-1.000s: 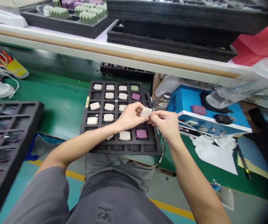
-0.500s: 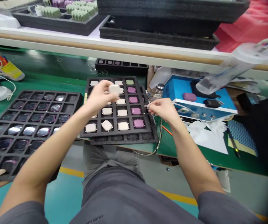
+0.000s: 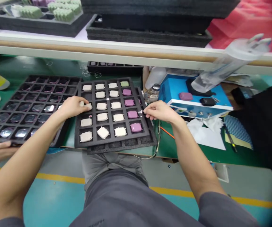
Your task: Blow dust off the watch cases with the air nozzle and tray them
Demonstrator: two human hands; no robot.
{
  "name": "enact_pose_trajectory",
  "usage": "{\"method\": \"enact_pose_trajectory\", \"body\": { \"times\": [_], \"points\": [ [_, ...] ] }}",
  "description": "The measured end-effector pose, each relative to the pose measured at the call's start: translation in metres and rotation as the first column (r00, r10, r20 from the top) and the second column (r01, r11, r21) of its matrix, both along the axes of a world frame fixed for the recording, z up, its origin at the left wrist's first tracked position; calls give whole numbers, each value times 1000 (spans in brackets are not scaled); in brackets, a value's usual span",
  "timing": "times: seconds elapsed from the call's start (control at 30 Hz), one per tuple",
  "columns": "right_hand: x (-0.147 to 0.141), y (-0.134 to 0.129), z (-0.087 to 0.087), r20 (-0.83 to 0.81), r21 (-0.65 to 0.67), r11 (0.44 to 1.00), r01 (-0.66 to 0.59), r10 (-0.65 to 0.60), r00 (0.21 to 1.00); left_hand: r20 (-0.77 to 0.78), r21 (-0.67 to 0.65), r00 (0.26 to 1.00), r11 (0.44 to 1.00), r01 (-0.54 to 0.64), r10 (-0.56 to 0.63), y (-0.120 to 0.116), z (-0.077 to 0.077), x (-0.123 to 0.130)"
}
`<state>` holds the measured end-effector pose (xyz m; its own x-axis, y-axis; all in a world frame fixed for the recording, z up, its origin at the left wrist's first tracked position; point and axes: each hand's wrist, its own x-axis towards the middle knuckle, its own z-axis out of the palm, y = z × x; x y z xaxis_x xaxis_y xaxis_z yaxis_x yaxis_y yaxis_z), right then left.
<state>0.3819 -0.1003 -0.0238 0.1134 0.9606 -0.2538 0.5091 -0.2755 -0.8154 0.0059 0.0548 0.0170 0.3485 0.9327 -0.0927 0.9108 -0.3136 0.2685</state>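
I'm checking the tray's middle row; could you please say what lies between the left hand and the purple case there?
In the head view, two pale cases, each in its own compartment, lie between left hand and purple case.

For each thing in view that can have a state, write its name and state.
Left hand, closed on a pale case
Right hand, fingers bent, grip unclear
Middle tray, stacked on a lower tray, mostly filled
Skewed pale case, turned at an angle
Glass bottle, capped
Left tray, another person's hand at its edge
Orange stick, lying flat
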Motion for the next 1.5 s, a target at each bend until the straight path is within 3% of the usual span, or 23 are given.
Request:
{"method": "enact_pose_trajectory", "body": {
  "times": [0.1,0.2,0.37,0.47,0.53,0.6,0.67,0.73,0.83,0.93,1.5],
  "points": [
    [0,-8,-4,-229,111,984,138,-109,967,-113,23,994,1000,-4,7,4,3,0],
    [-8,-14,-10,-438,226,927,301,-179,881,-98,21,995,1000,-5,7,2,6,0],
    [-29,-8,-10,-585,294,890,348,-120,802,-20,-111,997,991,-75,73,-5,15,-1],
    [-40,1,-6,-643,341,871,355,-60,764,192,-113,972,987,-114,134,-16,26,5],
    [-47,6,-4,-657,359,861,360,-41,752,449,-198,872,974,-115,194,-26,32,21],
    [-54,8,-3,-642,372,853,367,-50,765,666,-355,696,935,-22,269,-37,34,48],
    [-59,7,-4,-613,380,848,370,-68,787,757,-471,566,873,126,327,-48,30,82],
    [-62,7,-7,-584,388,854,347,-64,810,779,-514,532,824,238,333,-56,22,114],
    [-60,7,-10,-531,416,855,309,-48,846,776,-529,562,782,329,288,-61,11,145],
    [-55,7,-11,-487,444,845,299,-52,872,759,-517,606,785,341,237,-59,6,155],
    [-41,3,-4,-502,312,925,218,-35,864,726,-416,681,853,315,102,-66,9,159]
  ]
}}
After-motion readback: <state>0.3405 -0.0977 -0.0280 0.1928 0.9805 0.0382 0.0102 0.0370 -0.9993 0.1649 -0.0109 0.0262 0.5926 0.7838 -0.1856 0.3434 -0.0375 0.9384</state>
